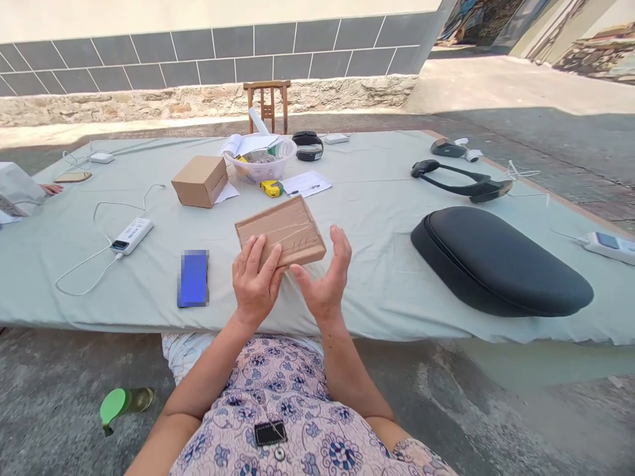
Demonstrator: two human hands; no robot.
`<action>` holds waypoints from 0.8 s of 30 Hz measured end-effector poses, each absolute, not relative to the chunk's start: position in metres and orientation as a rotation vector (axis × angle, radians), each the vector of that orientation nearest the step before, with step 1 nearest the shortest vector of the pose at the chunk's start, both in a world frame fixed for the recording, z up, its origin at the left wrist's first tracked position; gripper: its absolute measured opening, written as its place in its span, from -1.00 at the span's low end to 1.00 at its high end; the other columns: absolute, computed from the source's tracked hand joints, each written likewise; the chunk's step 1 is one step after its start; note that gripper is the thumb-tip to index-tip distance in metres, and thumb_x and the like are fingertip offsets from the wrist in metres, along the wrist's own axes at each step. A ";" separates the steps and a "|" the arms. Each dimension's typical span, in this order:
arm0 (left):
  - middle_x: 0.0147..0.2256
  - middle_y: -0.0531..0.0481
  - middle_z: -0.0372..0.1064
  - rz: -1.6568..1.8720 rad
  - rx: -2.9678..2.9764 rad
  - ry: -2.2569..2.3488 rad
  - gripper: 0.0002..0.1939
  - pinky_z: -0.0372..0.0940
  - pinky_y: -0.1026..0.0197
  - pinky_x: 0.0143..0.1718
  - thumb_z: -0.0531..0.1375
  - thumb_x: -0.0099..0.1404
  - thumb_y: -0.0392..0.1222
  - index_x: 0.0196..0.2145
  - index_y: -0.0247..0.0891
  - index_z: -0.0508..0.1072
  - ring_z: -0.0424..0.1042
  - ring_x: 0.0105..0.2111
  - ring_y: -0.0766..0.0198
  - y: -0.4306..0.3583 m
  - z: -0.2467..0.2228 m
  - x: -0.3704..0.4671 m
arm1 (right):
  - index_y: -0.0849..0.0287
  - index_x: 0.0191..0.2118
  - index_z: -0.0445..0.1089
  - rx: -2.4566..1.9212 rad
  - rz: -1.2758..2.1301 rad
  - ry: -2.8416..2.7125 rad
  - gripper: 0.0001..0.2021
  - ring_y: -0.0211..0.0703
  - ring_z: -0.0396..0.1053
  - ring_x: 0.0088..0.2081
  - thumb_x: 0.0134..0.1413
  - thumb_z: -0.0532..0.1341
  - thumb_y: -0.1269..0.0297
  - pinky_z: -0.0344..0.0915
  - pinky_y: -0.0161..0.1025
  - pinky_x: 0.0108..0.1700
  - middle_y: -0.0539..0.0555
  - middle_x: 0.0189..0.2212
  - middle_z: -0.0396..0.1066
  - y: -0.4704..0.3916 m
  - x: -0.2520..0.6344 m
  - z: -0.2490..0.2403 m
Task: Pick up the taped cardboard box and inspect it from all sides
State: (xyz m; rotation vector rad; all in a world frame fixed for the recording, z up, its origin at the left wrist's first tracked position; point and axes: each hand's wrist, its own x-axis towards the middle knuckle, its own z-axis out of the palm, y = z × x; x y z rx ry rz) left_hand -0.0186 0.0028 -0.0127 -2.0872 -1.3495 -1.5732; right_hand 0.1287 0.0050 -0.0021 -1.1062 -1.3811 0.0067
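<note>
A flat brown cardboard box (292,228) is held tilted over the near side of the table. My left hand (255,277) grips its near left corner, fingers on top and the thumb at the near edge. Beside the box's right end is my right hand (325,274), fingers raised and thumb spread apart, with nothing in it. The right thumb tip comes close to the box's near edge; whether it touches I cannot tell. A phone with a blurred blue screen (193,278) lies on the cloth left of my hands.
On the cloth-covered table (367,291) stand a closed cardboard box (199,182), a plastic basin (258,173) of small items, a yellow tape measure (272,188) and paper (317,182). A power bank (132,236) lies left. Right are a black case (496,264) and a black headset (461,180).
</note>
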 end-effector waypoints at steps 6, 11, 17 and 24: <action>0.19 -0.19 0.40 -1.569 -2.164 -1.286 -0.66 0.22 -0.07 0.24 0.15 0.41 -0.06 0.08 -0.12 0.53 0.26 0.29 -0.01 0.000 -0.011 -0.013 | 0.06 0.26 0.12 -1.087 0.003 -1.379 -0.37 0.14 0.24 0.28 0.17 0.23 -0.09 0.19 0.26 0.29 0.27 0.22 0.24 0.005 0.121 -0.005; 0.32 -0.16 0.19 -1.783 -2.080 -1.342 -0.71 0.14 -0.12 0.32 0.08 0.45 -0.09 -0.02 -0.15 0.54 0.14 0.35 0.04 -0.001 -0.006 -0.020 | 0.02 0.27 0.16 -1.058 0.084 -1.402 -0.53 0.04 0.26 0.27 0.32 0.09 0.07 0.22 0.18 0.29 0.23 0.21 0.30 0.003 0.126 -0.005; 0.39 -0.19 0.02 -2.106 -2.146 -1.734 -0.36 0.04 0.05 0.39 0.07 0.45 0.06 0.38 -0.13 0.03 0.00 0.41 0.11 0.002 -0.006 -0.025 | 0.02 0.23 0.23 -1.030 0.131 -1.372 -0.60 0.00 0.33 0.19 0.33 0.05 0.16 0.32 0.04 0.19 0.18 0.15 0.37 0.001 0.125 0.000; 0.38 -0.08 0.07 -2.208 -2.203 -1.817 -0.43 0.07 0.13 0.37 0.05 0.45 -0.07 0.36 -0.11 0.07 0.07 0.38 0.14 0.003 -0.004 -0.033 | 0.06 0.06 0.32 -1.098 0.263 -1.330 -0.66 -0.03 0.41 0.03 0.18 0.17 0.16 0.41 -0.09 -0.04 0.13 -0.02 0.43 -0.004 0.130 0.016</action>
